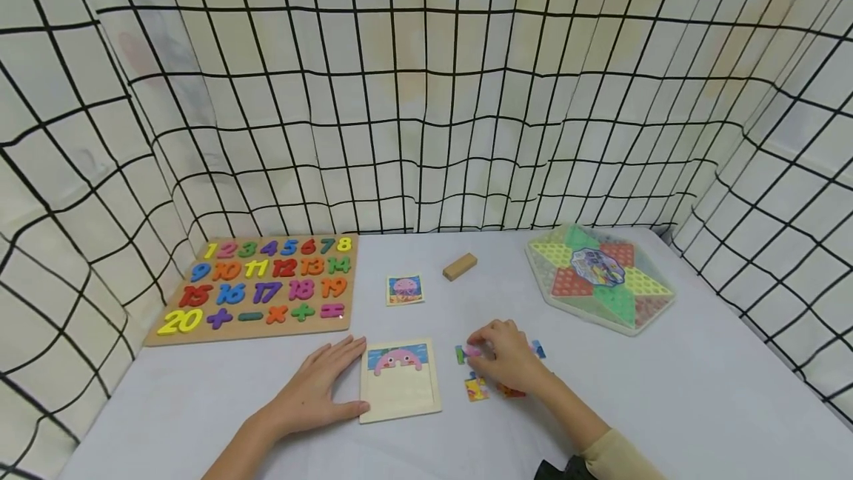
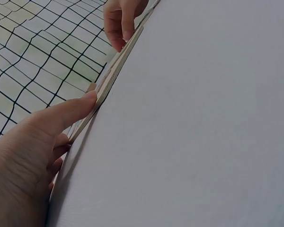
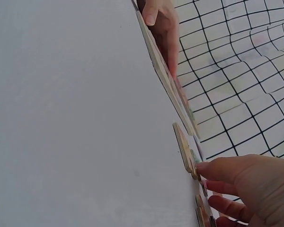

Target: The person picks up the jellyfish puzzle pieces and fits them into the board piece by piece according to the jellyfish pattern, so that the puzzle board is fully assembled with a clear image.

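Observation:
A square wooden puzzle tray (image 1: 402,393) lies on the white table, with pink-and-blue picture pieces (image 1: 397,358) fitted along its top. My left hand (image 1: 318,390) rests at the tray's left side, fingers extended and thumb touching the edge. To the right of the tray, my right hand (image 1: 512,355) pinches a small pink puzzle piece (image 1: 472,350) between thumb and fingers, low over the table. Around that hand lie loose pieces: a green one (image 1: 460,355), a yellow-orange one (image 1: 476,390), a blue one (image 1: 538,349) and a red-orange one (image 1: 511,390), partly hidden by the hand.
Behind the tray are a small picture card (image 1: 404,290) and a wooden block (image 1: 460,267). A number board (image 1: 266,323) stands at the left. At the back right sits a clear box (image 1: 600,278) with a colored star pattern. Black-gridded cloth (image 1: 426,95) encloses the table.

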A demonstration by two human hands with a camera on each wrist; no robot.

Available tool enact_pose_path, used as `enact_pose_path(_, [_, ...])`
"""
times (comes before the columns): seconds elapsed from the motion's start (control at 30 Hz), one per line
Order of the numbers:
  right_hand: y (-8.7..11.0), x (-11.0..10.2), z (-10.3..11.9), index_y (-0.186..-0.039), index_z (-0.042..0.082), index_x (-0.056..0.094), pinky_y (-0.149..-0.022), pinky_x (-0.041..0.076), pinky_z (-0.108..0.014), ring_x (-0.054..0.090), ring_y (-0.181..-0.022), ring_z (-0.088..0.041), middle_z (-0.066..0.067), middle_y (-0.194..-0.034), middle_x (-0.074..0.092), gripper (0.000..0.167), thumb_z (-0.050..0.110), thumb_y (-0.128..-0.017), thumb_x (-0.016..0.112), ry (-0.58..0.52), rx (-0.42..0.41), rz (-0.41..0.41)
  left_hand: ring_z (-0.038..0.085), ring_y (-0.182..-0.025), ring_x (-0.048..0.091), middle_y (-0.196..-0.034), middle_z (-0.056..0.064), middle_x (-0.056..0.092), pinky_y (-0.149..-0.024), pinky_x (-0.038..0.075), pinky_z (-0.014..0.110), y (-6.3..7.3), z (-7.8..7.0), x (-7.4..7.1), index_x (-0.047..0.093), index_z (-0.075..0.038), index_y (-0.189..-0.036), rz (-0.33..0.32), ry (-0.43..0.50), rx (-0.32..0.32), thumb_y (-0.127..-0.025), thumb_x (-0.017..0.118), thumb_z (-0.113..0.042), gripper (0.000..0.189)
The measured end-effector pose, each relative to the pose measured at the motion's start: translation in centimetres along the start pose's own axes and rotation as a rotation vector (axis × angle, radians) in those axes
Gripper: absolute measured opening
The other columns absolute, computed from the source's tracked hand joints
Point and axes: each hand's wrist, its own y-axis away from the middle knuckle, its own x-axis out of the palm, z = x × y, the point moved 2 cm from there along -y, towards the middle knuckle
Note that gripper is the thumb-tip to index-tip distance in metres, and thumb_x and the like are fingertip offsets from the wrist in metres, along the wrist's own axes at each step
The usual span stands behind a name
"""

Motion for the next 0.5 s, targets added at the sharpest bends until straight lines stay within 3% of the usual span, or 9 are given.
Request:
enact_pose_path(0.17, [0.2,0.0,0.0,-0.097,0.014,0.066,-0.077,0.034,-0.04,0.043,-0.092,-0.018,0.003,-0.094,0.055,0.022,0.02,-0.076,0.073,0.016,-0.008,-0.014,0.025,-0.136,0.022,-0.144,0.005,0.035,-0.108,0.011,0.049,0.1,-0.4,0.1,0.04,-0.009,-0.139,0.001,0.007,-0.023,-0.068,0.064,-0.066,0.094])
enact_pose_path(0.37, [0.2,0.0,0.2,-0.095,0.013,0.063,-0.079,0.034,-0.041,0.042,-0.09,-0.016,0.005,-0.09,0.055,0.022,0.017,-0.076,0.074,-0.025,-0.023,-0.017,0.026,-0.137,0.018,-0.146,0.007,0.031,-0.109,0.007,0.05,0.3,-0.9,0.2,0.035,-0.007,-0.141,0.045,0.002,-0.04,-0.056,0.068,-0.071,0.112])
enact_pose_path(0.5, [0.1,-0.1,0.2,-0.094,0.014,0.061,-0.076,0.035,-0.038,0.042,-0.085,-0.014,0.008,-0.085,0.055,0.023,0.016,-0.075,0.075,-0.057,-0.021,-0.02,0.027,-0.137,0.017,-0.147,0.009,0.029,-0.108,0.006,0.052,0.4,-1.1,0.3,0.033,-0.006,-0.141,0.052,-0.01,-0.053,-0.054,0.067,-0.074,0.116])
